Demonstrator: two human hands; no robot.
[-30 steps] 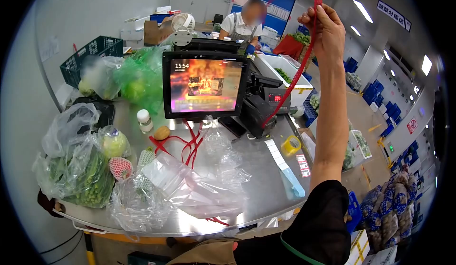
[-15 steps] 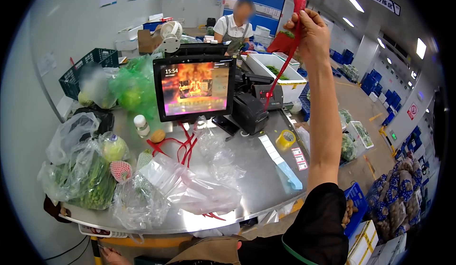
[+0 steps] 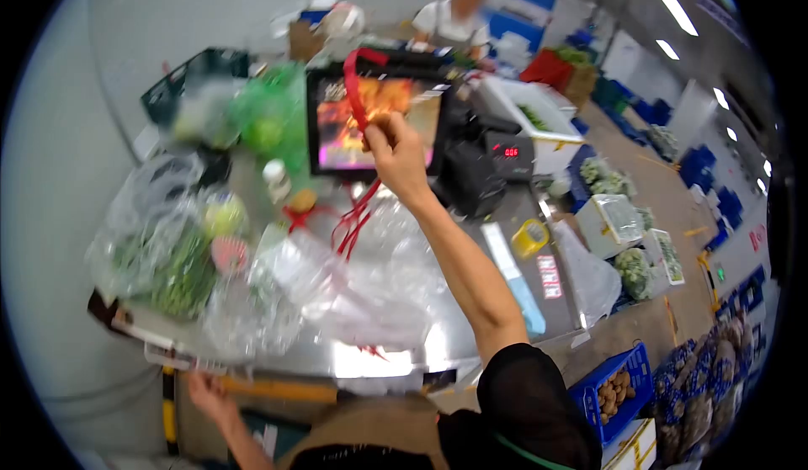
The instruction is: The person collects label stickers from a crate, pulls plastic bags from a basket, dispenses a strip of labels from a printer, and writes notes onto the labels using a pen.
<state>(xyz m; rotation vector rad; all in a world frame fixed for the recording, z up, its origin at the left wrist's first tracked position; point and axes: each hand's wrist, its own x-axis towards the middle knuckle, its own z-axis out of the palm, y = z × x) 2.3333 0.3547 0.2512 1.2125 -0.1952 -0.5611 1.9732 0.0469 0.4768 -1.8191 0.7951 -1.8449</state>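
My right hand (image 3: 396, 154) pinches a red ribbon (image 3: 353, 91) in front of the lit screen (image 3: 374, 125); one part of the ribbon arches above the fingers. More red strands (image 3: 352, 226) lie on the metal table just below. Low at the left, my left hand (image 3: 210, 396) is beside the table's front edge, blurred, and what it holds, if anything, cannot be made out. Clear plastic bags (image 3: 362, 302) spread over the table's middle. Bagged green vegetables (image 3: 172, 276) and a pink-netted item (image 3: 230, 254) are to their left.
Behind the screen stands another person (image 3: 454, 24). A white foam box (image 3: 530, 121), a black device (image 3: 473, 171) and yellow tape (image 3: 530, 238) are to the right. A blue crate (image 3: 619, 394) of brown produce sits low right. A green crate (image 3: 189, 83) is at the back left.
My right hand has come down and left with the red ribbon, from high at the right to before the screen. My left hand has risen further into view at the lower left.
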